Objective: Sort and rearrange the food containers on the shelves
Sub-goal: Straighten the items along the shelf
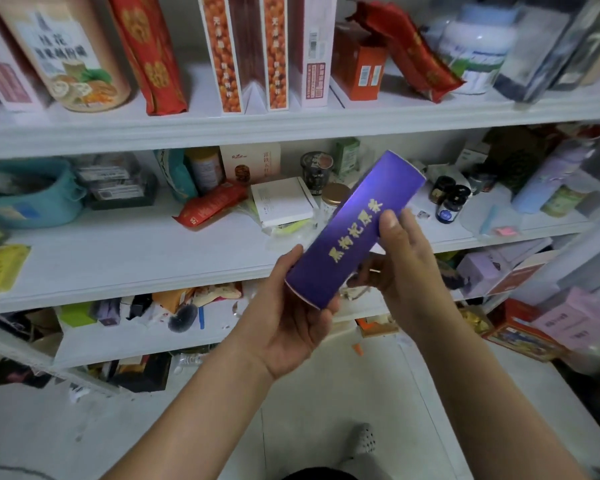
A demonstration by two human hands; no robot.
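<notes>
Purple tube with gold lettering is being held in mid-air in front of the middle shelf, tilted with its far end pointing up and to the right; it is resting on no shelf.

In the head view, the left hand is cupping the near end, its thumb lying along one side and its fingers curling under the rim. The right hand is gripping the middle, thumb pressing on the lettered face and fingers wrapping behind.

This looks like the inspecting step: the person seems to be reading the label before choosing a place. The next move is calling for a spot among like containers, perhaps on the middle shelf, and for setting the tube down upright without knocking the dark jars standing there.

The right fingertips are mostly hiding behind the tube, its end caps are not showing, and the items at the upper right are blurring beyond reading.
</notes>
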